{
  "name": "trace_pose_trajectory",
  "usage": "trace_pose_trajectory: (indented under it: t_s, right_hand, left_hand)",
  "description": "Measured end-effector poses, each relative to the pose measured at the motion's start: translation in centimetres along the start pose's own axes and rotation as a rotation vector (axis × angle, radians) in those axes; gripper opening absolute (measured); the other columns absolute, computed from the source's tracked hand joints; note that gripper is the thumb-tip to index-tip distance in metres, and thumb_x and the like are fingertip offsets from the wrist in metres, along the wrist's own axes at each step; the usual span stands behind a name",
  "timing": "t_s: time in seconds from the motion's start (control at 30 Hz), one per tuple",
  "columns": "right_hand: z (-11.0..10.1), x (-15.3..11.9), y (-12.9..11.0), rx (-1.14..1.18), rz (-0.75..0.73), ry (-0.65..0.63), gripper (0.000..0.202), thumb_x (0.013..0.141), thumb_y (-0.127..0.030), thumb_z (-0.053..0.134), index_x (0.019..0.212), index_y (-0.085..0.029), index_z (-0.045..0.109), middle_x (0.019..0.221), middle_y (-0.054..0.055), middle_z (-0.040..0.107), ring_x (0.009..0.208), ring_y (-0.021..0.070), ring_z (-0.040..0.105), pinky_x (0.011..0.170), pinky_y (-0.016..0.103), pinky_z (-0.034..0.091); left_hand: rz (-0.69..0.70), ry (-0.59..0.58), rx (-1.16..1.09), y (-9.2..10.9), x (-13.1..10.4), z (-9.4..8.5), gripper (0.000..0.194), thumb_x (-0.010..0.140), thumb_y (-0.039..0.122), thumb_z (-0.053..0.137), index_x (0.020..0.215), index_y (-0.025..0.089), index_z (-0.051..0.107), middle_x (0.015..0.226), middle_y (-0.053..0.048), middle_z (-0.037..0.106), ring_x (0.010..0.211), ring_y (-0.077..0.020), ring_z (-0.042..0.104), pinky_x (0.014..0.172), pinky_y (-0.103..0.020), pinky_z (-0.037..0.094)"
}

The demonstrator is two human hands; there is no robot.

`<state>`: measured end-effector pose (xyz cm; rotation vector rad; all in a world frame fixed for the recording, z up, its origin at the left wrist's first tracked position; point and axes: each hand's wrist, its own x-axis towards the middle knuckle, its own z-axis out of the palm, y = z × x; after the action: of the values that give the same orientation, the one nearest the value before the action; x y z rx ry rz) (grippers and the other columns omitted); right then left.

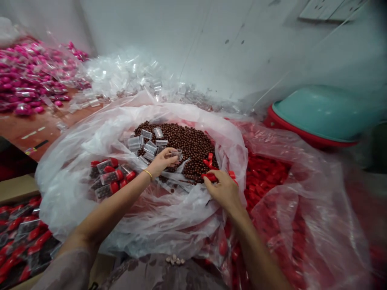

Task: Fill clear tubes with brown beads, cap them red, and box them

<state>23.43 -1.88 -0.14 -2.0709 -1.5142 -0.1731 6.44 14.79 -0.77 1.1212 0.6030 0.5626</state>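
My left hand (163, 163) is closed on a small clear plastic container (176, 154) over the pile of brown balls (190, 141). Loose clear containers (150, 148) lie on the balls just beyond that hand. To the right, my right hand (223, 187) pinches a red cap (211, 177) at the pile's near right edge. More red caps (208, 161) rest beside it. Filled containers with red caps (109, 178) are grouped left of my left forearm. All of this sits in a white plastic bag (81, 137) with its rim rolled wide.
A bag of red caps (266, 177) lies at right, near a teal basin (323, 112) in a red one. Capped containers fill a cardboard box (18, 189) at lower left. Pink-capped pieces (27, 76) and clear containers (121, 72) are heaped along the wall.
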Motion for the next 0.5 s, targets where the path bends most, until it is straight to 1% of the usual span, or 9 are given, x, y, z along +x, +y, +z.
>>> trace_pose_trajectory:
  t_s: [0.07,0.17,0.23,0.27,0.3,0.37,0.43,0.5]
  right_hand:
    - [0.5,0.8,0.0,-0.016,0.028,-0.107,0.015,0.076,-0.032,0.052,0.078,-0.02,0.061,0.078,0.004,0.06,0.071,0.0175,0.057,0.065,0.029,0.043]
    - [1.6,2.5,0.2,0.094,0.112,-0.26,0.012,0.073,-0.03,0.05,0.069,-0.02,0.056,0.068,0.002,0.059,0.063,0.0167,0.055,0.06,0.029,0.041]
    - [1.9,4.0,0.3,0.191,0.205,-0.296,0.015,0.076,-0.031,0.047,0.071,-0.02,0.056,0.063,0.001,0.059,0.057,0.0158,0.053,0.058,0.028,0.041]
    - [1.9,5.0,0.3,0.206,0.244,-0.285,0.016,0.077,-0.031,0.046,0.074,-0.02,0.058,0.063,0.001,0.061,0.057,0.0161,0.054,0.058,0.028,0.041]
    - [1.8,6.0,0.3,0.192,0.268,-0.264,0.018,0.078,-0.031,0.045,0.078,-0.02,0.059,0.066,0.002,0.063,0.059,0.0169,0.055,0.06,0.029,0.042]
    - [1.7,8.3,0.1,0.08,0.27,-0.248,0.023,0.08,-0.03,0.045,0.09,-0.019,0.063,0.078,0.005,0.067,0.07,0.0191,0.06,0.065,0.03,0.043]
    - [1.8,10.6,-0.2,-0.074,0.244,-0.289,0.028,0.08,-0.028,0.046,0.1,-0.019,0.063,0.091,0.008,0.069,0.082,0.0211,0.061,0.072,0.03,0.044]
    - [2.5,12.5,-0.4,-0.173,0.216,-0.351,0.031,0.08,-0.026,0.047,0.105,-0.019,0.064,0.098,0.009,0.068,0.089,0.022,0.062,0.076,0.031,0.044]
  left_hand:
    - [-0.035,-0.008,0.002,-0.1,-0.5,0.0,0.048,0.063,0.041,0.074,0.1,0.019,0.053,0.093,-0.001,0.061,0.073,-0.0103,0.063,0.065,-0.02,0.047]
    - [-0.062,-0.007,0.009,-0.2,-1.0,-0.1,0.046,0.065,0.042,0.073,0.099,0.019,0.052,0.093,-0.001,0.064,0.067,-0.0094,0.063,0.061,-0.02,0.047]
    - [-0.089,-0.015,0.051,0.0,-1.1,-0.1,0.039,0.07,0.041,0.069,0.095,0.016,0.052,0.088,-0.003,0.066,0.059,-0.0086,0.061,0.057,-0.02,0.046]
    - [-0.117,-0.015,0.09,0.1,-1.1,0.0,0.033,0.073,0.039,0.066,0.092,0.015,0.053,0.083,-0.003,0.067,0.055,-0.0082,0.06,0.055,-0.02,0.046]
    - [-0.155,-0.008,0.14,0.2,-1.0,0.0,0.027,0.076,0.036,0.063,0.087,0.014,0.053,0.078,-0.002,0.066,0.051,-0.0078,0.058,0.053,-0.02,0.045]
    - [-0.253,0.035,0.265,0.4,-0.7,0.3,0.017,0.08,0.029,0.058,0.08,0.013,0.053,0.07,-0.001,0.065,0.044,-0.0077,0.054,0.048,-0.021,0.043]
    - [-0.338,0.1,0.384,0.5,-0.1,0.7,0.013,0.082,0.024,0.055,0.076,0.013,0.052,0.062,0.0,0.062,0.04,-0.0089,0.052,0.046,-0.022,0.042]
    - [-0.371,0.159,0.453,0.6,0.7,1.2,0.013,0.082,0.023,0.054,0.074,0.013,0.052,0.054,0.002,0.057,0.038,-0.0103,0.052,0.045,-0.022,0.042]
